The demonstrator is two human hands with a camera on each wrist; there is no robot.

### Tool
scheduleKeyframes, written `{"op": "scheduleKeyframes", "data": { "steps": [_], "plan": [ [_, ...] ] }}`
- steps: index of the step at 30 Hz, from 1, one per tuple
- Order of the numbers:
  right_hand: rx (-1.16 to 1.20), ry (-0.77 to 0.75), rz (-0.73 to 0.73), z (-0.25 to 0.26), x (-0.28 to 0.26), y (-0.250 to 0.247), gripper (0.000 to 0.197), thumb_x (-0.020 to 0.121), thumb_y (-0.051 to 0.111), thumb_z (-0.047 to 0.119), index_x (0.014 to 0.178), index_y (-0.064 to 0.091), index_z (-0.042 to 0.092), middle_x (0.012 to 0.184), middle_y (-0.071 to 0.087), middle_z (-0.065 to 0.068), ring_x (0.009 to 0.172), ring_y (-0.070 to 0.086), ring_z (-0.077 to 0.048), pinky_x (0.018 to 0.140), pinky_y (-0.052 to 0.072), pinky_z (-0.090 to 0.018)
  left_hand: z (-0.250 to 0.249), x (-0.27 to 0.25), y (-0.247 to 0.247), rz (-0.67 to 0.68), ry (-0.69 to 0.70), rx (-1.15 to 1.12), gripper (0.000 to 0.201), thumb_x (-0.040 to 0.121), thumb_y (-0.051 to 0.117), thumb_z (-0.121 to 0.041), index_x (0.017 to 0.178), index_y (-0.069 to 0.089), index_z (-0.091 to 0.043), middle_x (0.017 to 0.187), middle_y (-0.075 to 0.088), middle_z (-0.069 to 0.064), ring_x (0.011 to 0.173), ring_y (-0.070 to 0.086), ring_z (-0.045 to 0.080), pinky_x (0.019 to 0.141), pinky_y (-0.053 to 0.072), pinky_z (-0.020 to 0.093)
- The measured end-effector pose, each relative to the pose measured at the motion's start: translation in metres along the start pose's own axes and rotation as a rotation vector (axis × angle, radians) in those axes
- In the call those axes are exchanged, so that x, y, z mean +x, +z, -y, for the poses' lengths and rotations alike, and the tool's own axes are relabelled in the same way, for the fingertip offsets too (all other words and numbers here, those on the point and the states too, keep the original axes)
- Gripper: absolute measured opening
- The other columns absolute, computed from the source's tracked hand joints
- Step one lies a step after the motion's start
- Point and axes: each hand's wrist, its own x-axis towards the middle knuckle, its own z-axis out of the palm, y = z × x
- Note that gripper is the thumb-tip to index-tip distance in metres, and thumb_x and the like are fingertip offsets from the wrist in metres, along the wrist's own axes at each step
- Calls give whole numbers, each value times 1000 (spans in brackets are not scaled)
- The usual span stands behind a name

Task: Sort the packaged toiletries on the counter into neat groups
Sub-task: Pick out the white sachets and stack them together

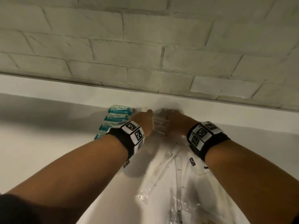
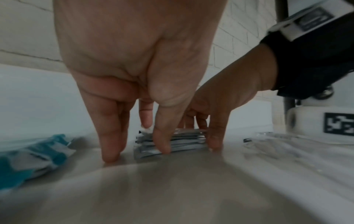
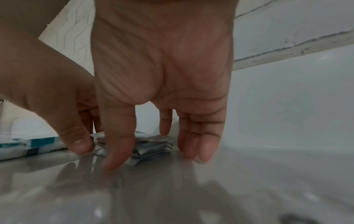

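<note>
A small stack of grey-white sachets (image 2: 172, 142) sits on the white counter (image 1: 48, 151), close to the low ledge under the brick wall (image 1: 145, 46). I have both hands around it — my left hand (image 1: 142, 122) and right hand (image 1: 176, 123) with fingers straight and pointing down, fingertips on the counter at the stack's sides, squaring it rather than gripping.

Just left lies a row of teal-and-white packets (image 1: 114, 120); nearer me, clear-wrapped items (image 1: 161, 175) are scattered (contents too faint to name).

Risk, as I judge it: the sachets look thin and slippery, so uneven pressure could fan the stack or push it into the teal row. The ledge blocks travel away from me; open counter lies to the right.
</note>
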Motion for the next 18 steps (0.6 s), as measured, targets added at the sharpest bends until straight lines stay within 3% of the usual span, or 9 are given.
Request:
{"op": "scheduleKeyframes", "data": {
  "steps": [3,5,9,14,18],
  "plan": [
    [52,-42,-51,-2,0,0,70,75,75,29,135,43,12,128,54,-10,118,54,-30,98,46,-39,5,11,-2,-16,27,41,34,89,57,-12,120,47,-2,117,61,18,109,59,35,83,45,37],
    [73,-114,-114,-3,3,2,66,79,71,25,139,43,23,135,51,-4,125,50,-25,105,40,-35,7,18,-4,-14,37,40,34,88,62,-12,118,50,-1,119,60,19,110,59,35,88,45,38],
    [121,-153,-183,-4,8,2,67,79,67,14,133,47,47,136,50,7,123,50,-17,103,38,-29,12,27,-5,-42,11,10,32,88,62,-11,117,53,-1,121,60,19,113,57,35,91,44,37],
    [83,-141,-154,1,19,1,64,80,64,13,134,47,44,135,50,6,122,51,-18,102,39,-30,10,30,-2,-71,19,7,30,91,52,-4,120,51,1,122,59,20,113,58,35,91,45,38],
    [55,-92,-159,0,22,1,58,84,61,15,138,46,33,140,47,1,127,48,-21,106,36,-31,7,30,1,-114,-1,13,27,93,45,-4,120,51,-1,119,60,18,110,59,34,88,46,38]
  ]
}}
